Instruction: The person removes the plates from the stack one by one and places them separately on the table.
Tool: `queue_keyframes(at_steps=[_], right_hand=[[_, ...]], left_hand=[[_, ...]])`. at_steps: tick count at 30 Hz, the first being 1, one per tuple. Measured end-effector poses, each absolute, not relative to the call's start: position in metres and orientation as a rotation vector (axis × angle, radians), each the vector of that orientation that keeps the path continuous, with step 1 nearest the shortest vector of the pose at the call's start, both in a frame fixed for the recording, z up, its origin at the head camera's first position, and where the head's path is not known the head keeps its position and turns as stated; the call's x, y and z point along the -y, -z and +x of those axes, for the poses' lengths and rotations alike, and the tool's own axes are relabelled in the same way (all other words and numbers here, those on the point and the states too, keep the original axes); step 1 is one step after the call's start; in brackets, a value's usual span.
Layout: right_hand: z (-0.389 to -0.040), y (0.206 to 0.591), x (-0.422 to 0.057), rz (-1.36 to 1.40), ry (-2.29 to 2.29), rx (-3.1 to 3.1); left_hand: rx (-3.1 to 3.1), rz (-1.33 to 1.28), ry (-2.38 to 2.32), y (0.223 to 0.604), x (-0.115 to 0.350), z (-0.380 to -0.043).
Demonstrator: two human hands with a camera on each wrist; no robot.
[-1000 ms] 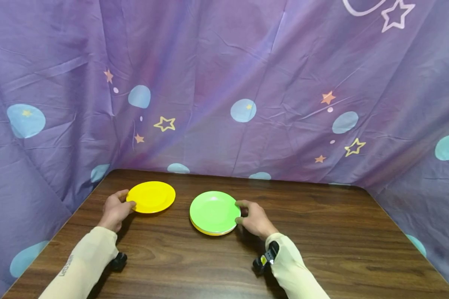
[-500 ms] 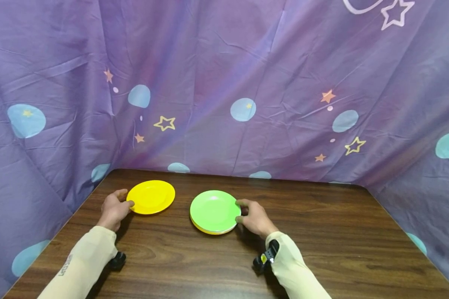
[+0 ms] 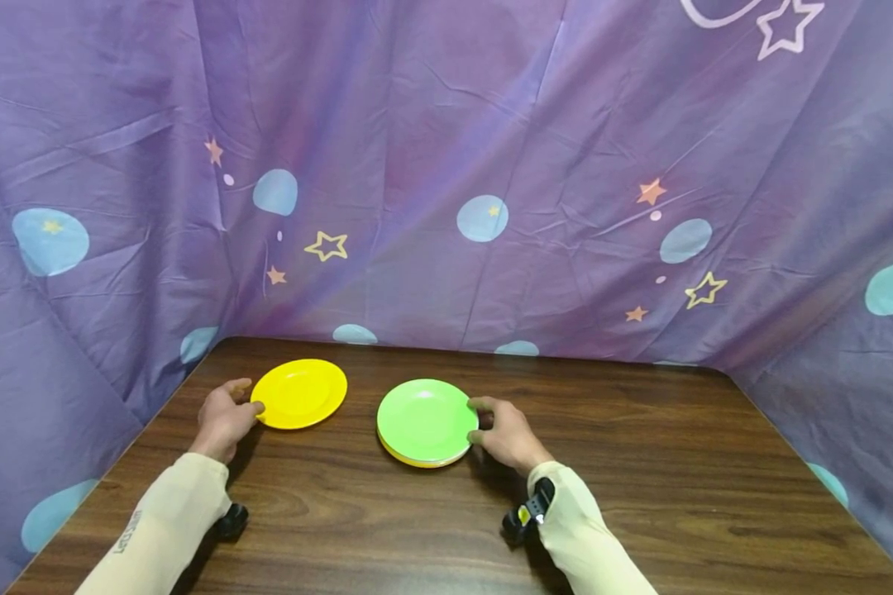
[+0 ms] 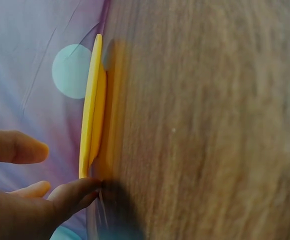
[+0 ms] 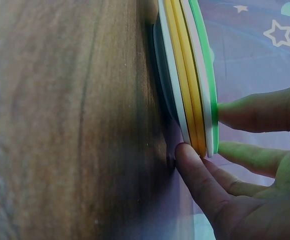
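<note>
A yellow plate point(image 3: 300, 394) lies on the left part of the table. My left hand point(image 3: 225, 420) is at its left rim. In the left wrist view the thumb point(image 4: 77, 195) touches the plate's near edge, while the index finger point(image 4: 20, 146) stands apart from it. Right of it is a stack of plates with a green plate point(image 3: 426, 420) on top. Yellow edges point(image 5: 187, 75) and white ones show beneath, over a dark base. My right hand point(image 3: 509, 434) holds the stack's right rim, its thumb point(image 5: 187, 155) low at the edge and a fingertip against the green plate.
The dark wooden table point(image 3: 640, 463) extends to the right and toward me. A purple curtain point(image 3: 417, 124) with stars and pale blue spots hangs behind the table and along both sides.
The left fingers have eased slightly back from the yellow plate, whose near rim sits a little lower in the head view. My right hand and the stack have hardly moved.
</note>
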State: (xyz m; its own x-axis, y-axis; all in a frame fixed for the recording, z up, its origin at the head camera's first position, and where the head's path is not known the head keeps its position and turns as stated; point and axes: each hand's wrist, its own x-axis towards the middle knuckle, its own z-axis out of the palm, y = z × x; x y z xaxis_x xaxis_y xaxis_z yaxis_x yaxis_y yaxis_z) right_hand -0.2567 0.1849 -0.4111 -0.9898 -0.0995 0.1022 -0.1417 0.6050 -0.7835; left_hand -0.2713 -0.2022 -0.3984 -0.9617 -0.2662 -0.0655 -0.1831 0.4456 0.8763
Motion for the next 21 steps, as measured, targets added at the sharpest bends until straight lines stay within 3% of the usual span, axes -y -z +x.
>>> queue_keyframes(at_steps=[21], right_hand=[[-0.2574,0.4122,-0.1858,0.227,-1.361,2.764]], left_hand=[[2.562,0.451,1.503,0.3915,0.203,-0.2727]])
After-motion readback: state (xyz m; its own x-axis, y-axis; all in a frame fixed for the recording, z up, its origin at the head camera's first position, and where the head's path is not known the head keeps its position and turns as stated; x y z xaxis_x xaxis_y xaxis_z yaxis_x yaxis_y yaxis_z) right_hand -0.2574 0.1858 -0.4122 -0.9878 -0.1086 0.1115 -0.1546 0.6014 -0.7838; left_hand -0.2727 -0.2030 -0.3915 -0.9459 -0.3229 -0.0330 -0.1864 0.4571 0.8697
